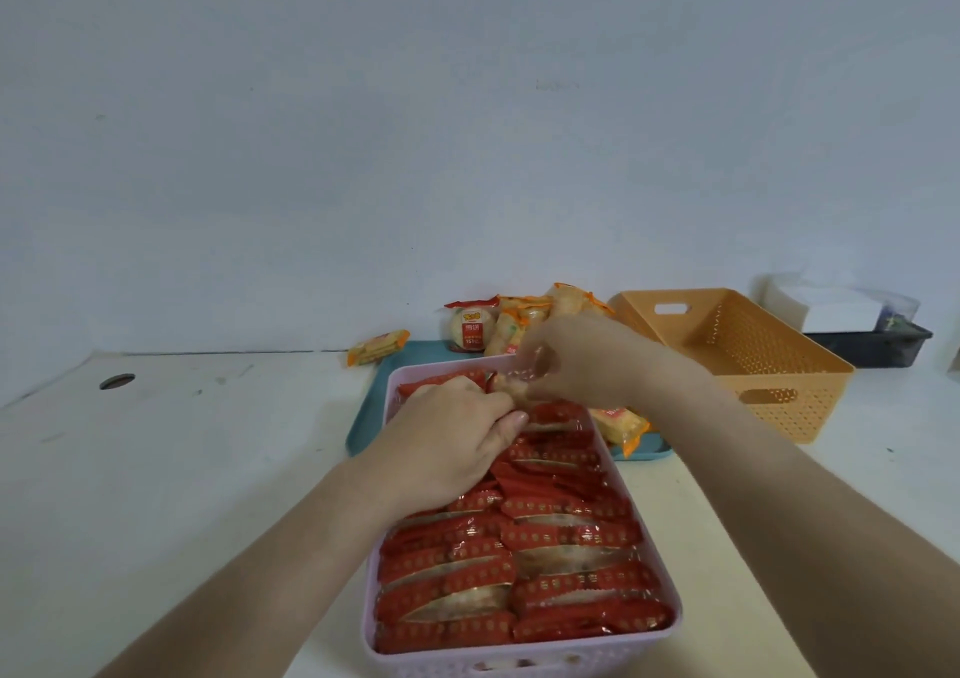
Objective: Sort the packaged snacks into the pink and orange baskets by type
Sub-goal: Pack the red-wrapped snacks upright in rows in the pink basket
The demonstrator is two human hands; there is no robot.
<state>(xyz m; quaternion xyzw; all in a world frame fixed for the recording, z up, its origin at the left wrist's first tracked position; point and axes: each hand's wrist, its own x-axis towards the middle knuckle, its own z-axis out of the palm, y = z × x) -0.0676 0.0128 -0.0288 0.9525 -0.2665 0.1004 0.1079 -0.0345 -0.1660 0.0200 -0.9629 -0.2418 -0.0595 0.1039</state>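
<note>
The pink basket (519, 656) stands in front of me, filled with rows of red snack packets (550, 537). Over its far end, my left hand (447, 443) and my right hand (571, 360) both pinch one red packet (511, 386) between them. The orange basket (737, 360) sits empty at the right rear. Yellow-orange snack packets (519, 324) are piled on a teal tray (363, 417) behind the pink basket. One lies to the left (376, 347) and another to the right (618, 425) of the pile.
The white table (182, 469) has a round cable hole (117, 381) at the left. A dark bin with white boxes (862, 324) stands against the wall beyond the orange basket.
</note>
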